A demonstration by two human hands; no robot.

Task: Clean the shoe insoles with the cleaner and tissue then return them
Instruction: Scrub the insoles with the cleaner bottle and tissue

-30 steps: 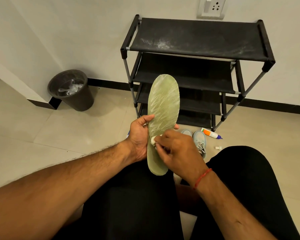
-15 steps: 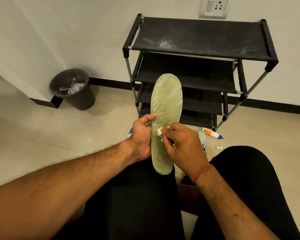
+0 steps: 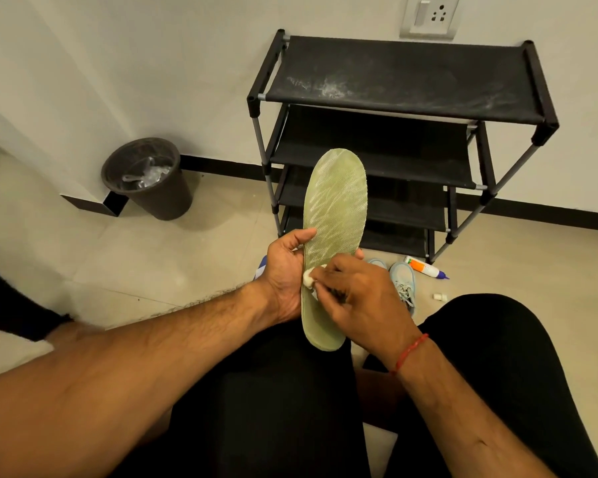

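A pale green shoe insole (image 3: 335,208) stands upright in front of my knees, streaked with whitish cleaner marks. My left hand (image 3: 285,270) grips its left edge at mid-length, thumb on the front. My right hand (image 3: 359,294) pinches a small white wad of tissue (image 3: 308,279) and presses it against the insole's lower left part. A pair of light blue sneakers (image 3: 403,281) sits on the floor behind my right hand, partly hidden. The white cleaner bottle with an orange label (image 3: 423,267) lies on the floor by the rack's foot.
A black multi-tier shoe rack (image 3: 404,81) stands against the wall ahead, dusty on top. A dark waste bin (image 3: 145,179) holding clear plastic sits at the left by a wall corner. A small white cap (image 3: 439,297) lies on the tiled floor. My black-clad legs fill the foreground.
My right hand has slid the tissue a little to the left and down across the insole. The left hand keeps its grip and the insole stays upright.
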